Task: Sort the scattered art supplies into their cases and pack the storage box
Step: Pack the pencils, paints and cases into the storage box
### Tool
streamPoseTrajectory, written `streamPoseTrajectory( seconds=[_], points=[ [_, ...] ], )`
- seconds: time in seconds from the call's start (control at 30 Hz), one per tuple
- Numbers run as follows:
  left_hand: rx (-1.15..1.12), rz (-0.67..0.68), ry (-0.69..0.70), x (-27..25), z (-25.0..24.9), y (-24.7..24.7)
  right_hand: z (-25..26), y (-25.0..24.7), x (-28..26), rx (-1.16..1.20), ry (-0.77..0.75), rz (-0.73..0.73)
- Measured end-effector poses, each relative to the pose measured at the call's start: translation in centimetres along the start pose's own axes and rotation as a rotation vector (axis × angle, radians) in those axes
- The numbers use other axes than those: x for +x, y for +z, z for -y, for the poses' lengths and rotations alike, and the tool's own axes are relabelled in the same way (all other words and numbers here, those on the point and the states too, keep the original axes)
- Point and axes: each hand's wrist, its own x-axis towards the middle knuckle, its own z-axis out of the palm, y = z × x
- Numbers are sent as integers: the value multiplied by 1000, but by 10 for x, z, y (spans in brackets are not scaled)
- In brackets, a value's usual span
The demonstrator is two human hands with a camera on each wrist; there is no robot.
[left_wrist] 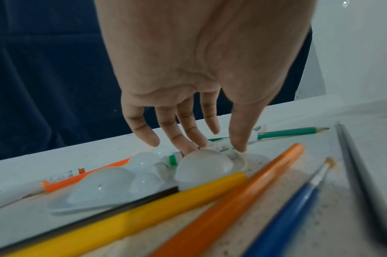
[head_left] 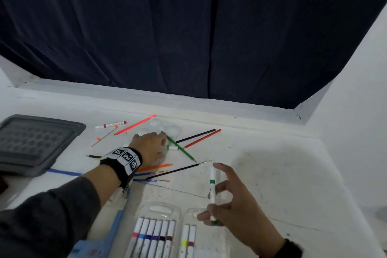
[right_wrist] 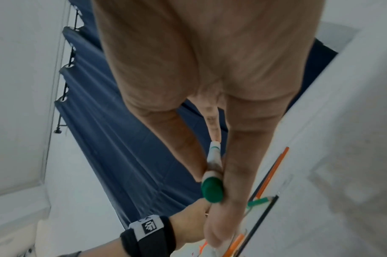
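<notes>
White marker (head_left: 212, 192) with green band, green cap.

My right hand (right_wrist: 210, 97) pinches a green-capped marker (right_wrist: 212, 173); my left wrist's band (right_wrist: 148, 233) sits below, beside orange pencils (right_wrist: 273, 172).

White bench (head_left: 272, 174), surface scuffed, raised ledge (head_left: 146, 96) along far edge. Dark navy curtain (head_left: 188, 27) hangs in folds behind ledge. Plain white wall (head_left: 360, 90) right of curtain. Light dim, even.

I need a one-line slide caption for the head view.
Right hand holds a green marker above the open marker case; left hand reaches toward another green marker.
</notes>
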Motion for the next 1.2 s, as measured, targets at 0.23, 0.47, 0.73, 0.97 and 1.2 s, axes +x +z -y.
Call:
streamPoseTrajectory(
  seconds=[0.23,0.47,0.73,0.97,1.2],
  points=[
    [52,-21,-8,-1,-8,-7,-19,19,-20,84,-66,-80],
    [-319,-258,68,-28,-27,-34,-29,18,-32,-32,-148,-160],
    [-1060,-17,241,-171,-82,-27,-42,17,-33,-114,-72,-140],
    [-907,188,234,-205,-103,21,-65,19,-40,-251,-3,-46],
    [-613,204,254,-195,-109,35,-66,22,-38,-279,39,-43]
  ],
)
